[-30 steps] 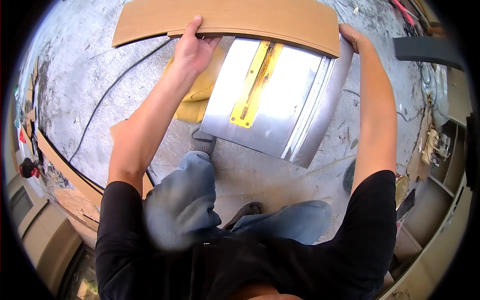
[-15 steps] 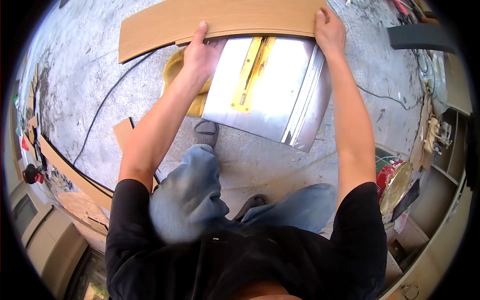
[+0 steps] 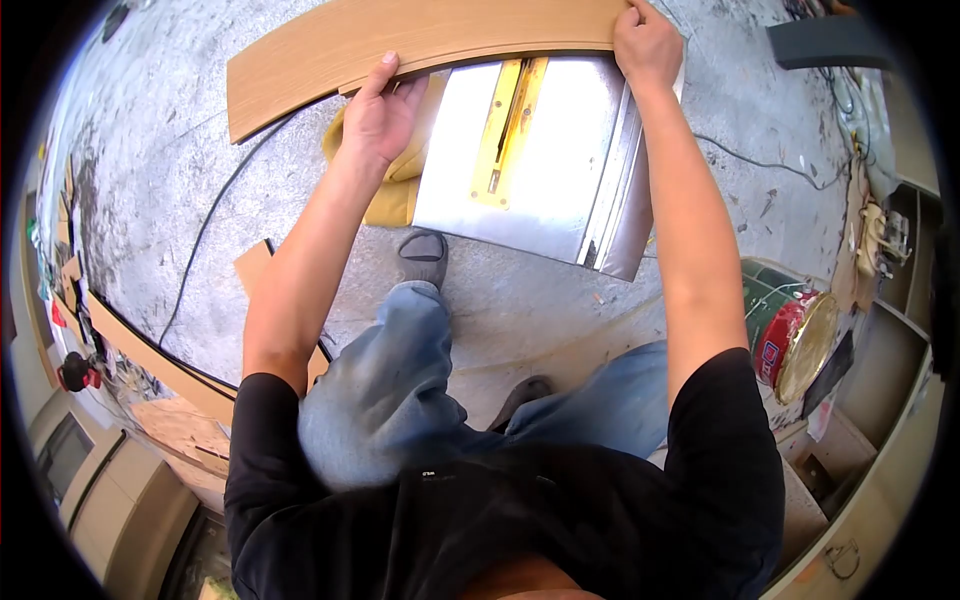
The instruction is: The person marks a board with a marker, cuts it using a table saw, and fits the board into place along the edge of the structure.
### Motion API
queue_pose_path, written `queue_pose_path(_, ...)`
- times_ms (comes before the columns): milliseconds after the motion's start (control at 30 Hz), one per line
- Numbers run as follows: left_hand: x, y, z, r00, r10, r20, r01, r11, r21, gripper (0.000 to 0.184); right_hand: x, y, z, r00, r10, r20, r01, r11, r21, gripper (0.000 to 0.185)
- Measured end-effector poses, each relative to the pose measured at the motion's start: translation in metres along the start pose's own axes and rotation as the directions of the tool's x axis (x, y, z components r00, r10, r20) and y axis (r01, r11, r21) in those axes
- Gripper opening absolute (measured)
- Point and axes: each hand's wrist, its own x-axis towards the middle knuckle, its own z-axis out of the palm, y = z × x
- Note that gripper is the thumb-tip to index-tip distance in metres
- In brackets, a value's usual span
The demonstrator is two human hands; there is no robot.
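A long light-brown board [image 3: 440,30] spans the far side of a metal saw table [image 3: 550,150] with a yellow slotted insert [image 3: 508,135]. My left hand [image 3: 380,112] grips the board's near edge, thumb on top and fingers underneath. At the board's right end, my right hand [image 3: 648,45] is closed on it, its fingertips near the far edge. The board covers the far part of the metal top. Part of the yellow body [image 3: 392,203] of the saw shows to the left of the metal top.
A dark cable [image 3: 205,225] curves across the floor at left. Long board strips [image 3: 165,365] lie at lower left, and a shorter piece [image 3: 255,264] lies near my left forearm. A green and red can [image 3: 785,330] stands right of my right arm. Shelving [image 3: 890,350] borders the right side.
My right hand has moved left from the metal top's right edge onto the board's end. The board's left end sits lower in view, and the can has come into view.
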Motion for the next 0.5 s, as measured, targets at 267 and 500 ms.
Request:
queue_pose_path(267,-0.0082,-0.0043,0.0,1.0,0.004,-0.022,-0.004,1.0,0.027,0.034,-0.0001,0.0073,0.0024,1.0,0.027,-0.006,-0.027,1.0,0.005,0.034)
queue_pose_path(500,-0.0063,-0.0078,0.0016,1.0,-0.017,-0.023,0.018,1.0,0.012,0.034,0.0096,0.0082,0.0035,0.994,0.098,0.055,-0.099,0.995,0.02,0.036)
